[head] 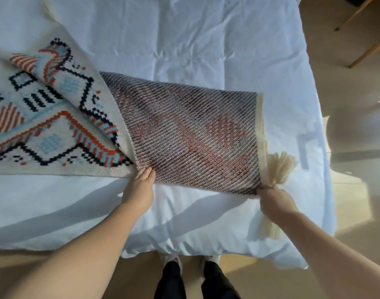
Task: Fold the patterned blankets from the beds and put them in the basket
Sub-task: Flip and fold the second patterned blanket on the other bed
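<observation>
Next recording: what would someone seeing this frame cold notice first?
The patterned blanket dominates, spread across the white bed: its bright orange, blue and black face lies to the left, while the right part shows the dull striped back. At the near edge the left hand and right hand each grip that reversed part, the right one at the corner by a cream tassel.
</observation>
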Demonstrator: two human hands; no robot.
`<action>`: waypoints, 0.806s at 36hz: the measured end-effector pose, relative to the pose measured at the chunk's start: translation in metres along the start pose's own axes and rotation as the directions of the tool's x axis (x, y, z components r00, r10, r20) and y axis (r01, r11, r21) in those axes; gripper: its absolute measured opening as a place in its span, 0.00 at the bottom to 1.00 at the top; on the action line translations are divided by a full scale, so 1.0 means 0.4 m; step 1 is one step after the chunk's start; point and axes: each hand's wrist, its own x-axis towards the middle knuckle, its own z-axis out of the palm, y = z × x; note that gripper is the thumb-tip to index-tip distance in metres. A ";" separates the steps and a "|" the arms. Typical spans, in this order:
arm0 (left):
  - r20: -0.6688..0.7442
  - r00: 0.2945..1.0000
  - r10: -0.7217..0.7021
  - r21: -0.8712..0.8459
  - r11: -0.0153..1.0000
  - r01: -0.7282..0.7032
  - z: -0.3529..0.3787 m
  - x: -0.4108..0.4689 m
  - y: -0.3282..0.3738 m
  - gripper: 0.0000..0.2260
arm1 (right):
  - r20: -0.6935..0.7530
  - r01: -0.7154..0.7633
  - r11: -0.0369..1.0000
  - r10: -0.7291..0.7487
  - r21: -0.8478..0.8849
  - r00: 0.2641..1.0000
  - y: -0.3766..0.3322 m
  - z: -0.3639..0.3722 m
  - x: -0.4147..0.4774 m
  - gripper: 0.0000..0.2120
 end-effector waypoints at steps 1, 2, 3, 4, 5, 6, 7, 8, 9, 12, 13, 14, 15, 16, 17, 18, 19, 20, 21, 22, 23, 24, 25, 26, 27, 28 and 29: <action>0.021 1.000 -0.007 0.003 1.000 0.007 -0.006 -0.011 0.005 0.24 | 0.023 -0.029 1.000 0.029 0.002 0.999 -0.004 -0.003 -0.006 0.16; 0.041 0.999 -0.013 0.005 1.000 0.013 -0.019 -0.025 0.012 0.24 | 0.055 -0.060 0.998 0.060 0.010 0.997 -0.010 -0.012 -0.014 0.15; 0.057 0.998 -0.014 0.001 1.000 0.014 -0.031 -0.038 0.018 0.24 | 0.078 -0.082 0.996 0.080 0.029 0.994 -0.016 -0.020 -0.023 0.15; 0.073 0.997 -0.017 -0.010 1.000 0.017 -0.046 -0.053 0.025 0.24 | 0.094 -0.092 0.994 0.086 0.053 0.992 -0.021 -0.026 -0.030 0.15; 0.085 0.996 -0.025 -0.031 0.999 0.028 -0.062 -0.068 0.032 0.23 | 0.097 -0.087 0.993 0.079 0.075 0.992 -0.025 -0.034 -0.038 0.16; 0.096 0.994 -0.043 -0.059 0.997 0.048 -0.082 -0.087 0.038 0.23 | 0.097 -0.078 0.993 0.069 0.088 0.993 -0.033 -0.047 -0.049 0.16; 0.107 0.992 -0.066 -0.091 0.993 0.076 -0.105 -0.106 0.044 0.23 | 0.087 -0.062 0.993 0.054 0.099 0.995 -0.042 -0.061 -0.059 0.15; 0.116 0.989 -0.088 -0.128 0.986 0.103 -0.128 -0.126 0.048 0.23 | 0.080 -0.045 0.993 0.037 0.109 0.996 -0.053 -0.078 -0.070 0.14; 0.117 0.988 -0.105 -0.166 0.978 0.124 -0.152 -0.145 0.051 0.23 | 0.073 -0.028 0.993 0.020 0.117 0.997 -0.066 -0.100 -0.082 0.13; 0.090 0.983 -0.159 -0.233 0.956 0.176 -0.238 -0.209 0.050 0.23 | 0.028 0.011 0.988 -0.016 0.154 0.999 -0.109 -0.175 -0.123 0.09; 0.071 0.981 -0.178 -0.248 0.950 0.190 -0.266 -0.231 0.045 0.22 | 0.001 0.027 0.983 -0.028 0.184 1.000 -0.123 -0.197 -0.135 0.10; 0.051 0.979 -0.197 -0.265 0.943 0.204 -0.293 -0.255 0.040 0.22 | -0.022 0.041 0.977 -0.037 0.209 0.999 -0.136 -0.217 -0.146 0.12; 0.031 0.976 -0.216 -0.285 0.934 0.216 -0.319 -0.280 0.033 0.22 | -0.042 0.055 0.974 -0.047 0.220 0.998 -0.150 -0.238 -0.157 0.12; 0.014 0.972 -0.233 -0.302 0.926 0.226 -0.343 -0.307 0.026 0.21 | -0.058 0.074 0.972 -0.063 0.221 0.996 -0.164 -0.259 -0.169 0.11; -0.003 0.969 -0.247 -0.312 0.921 0.233 -0.364 -0.333 0.017 0.20 | -0.075 0.097 0.969 -0.082 0.227 0.994 -0.180 -0.279 -0.180 0.10; -0.019 0.965 -0.261 -0.317 0.917 0.242 -0.383 -0.359 0.006 0.20 | -0.095 0.119 0.963 -0.098 0.240 0.991 -0.194 -0.297 -0.189 0.09; -0.034 0.960 -0.278 -0.322 0.912 0.253 -0.400 -0.385 -0.008 0.20 | -0.120 0.142 0.957 -0.114 0.254 0.986 -0.209 -0.313 -0.199 0.10; -0.050 0.954 -0.296 -0.328 0.907 0.264 -0.416 -0.408 -0.023 0.20 | -0.148 0.167 0.949 -0.131 0.266 0.980 -0.222 -0.327 -0.205 0.11; -0.069 0.948 -0.310 -0.338 0.902 0.270 -0.430 -0.429 -0.040 0.19 | -0.177 0.192 0.942 -0.146 0.274 0.973 -0.238 -0.341 -0.213 0.11; -0.089 0.943 -0.320 -0.349 0.897 0.272 -0.442 -0.451 -0.057 0.19 | -0.197 0.208 0.939 -0.157 0.273 0.968 -0.254 -0.352 -0.217 0.11; -0.111 0.937 -0.331 -0.360 0.892 0.273 -0.455 -0.478 -0.079 0.19 | -0.216 0.223 0.940 -0.168 0.260 0.962 -0.279 -0.368 -0.225 0.10; -0.122 0.934 -0.337 -0.369 0.889 0.272 -0.465 -0.493 -0.094 0.19 | -0.219 0.221 0.943 -0.168 0.250 0.961 -0.295 -0.379 -0.225 0.09; -0.127 0.931 -0.342 -0.382 0.883 0.273 -0.473 -0.506 -0.107 0.18 | -0.220 0.222 0.945 -0.169 0.242 0.961 -0.311 -0.389 -0.224 0.10; -0.134 0.927 -0.351 -0.396 0.876 0.274 -0.482 -0.526 -0.127 0.18 | -0.224 0.232 0.943 -0.179 0.238 0.958 -0.337 -0.400 -0.229 0.11; -0.146 0.922 -0.358 -0.406 0.872 0.274 -0.490 -0.546 -0.148 0.18 | -0.232 0.244 0.941 -0.189 0.234 0.954 -0.368 -0.410 -0.236 0.12; -0.158 0.919 -0.362 -0.413 0.869 0.272 -0.498 -0.563 -0.171 0.18 | -0.248 0.259 0.937 -0.200 0.234 0.948 -0.401 -0.421 -0.243 0.13; -0.170 0.915 -0.367 -0.421 0.866 0.269 -0.506 -0.577 -0.197 0.18 | -0.263 0.273 0.934 -0.210 0.232 0.942 -0.437 -0.430 -0.249 0.13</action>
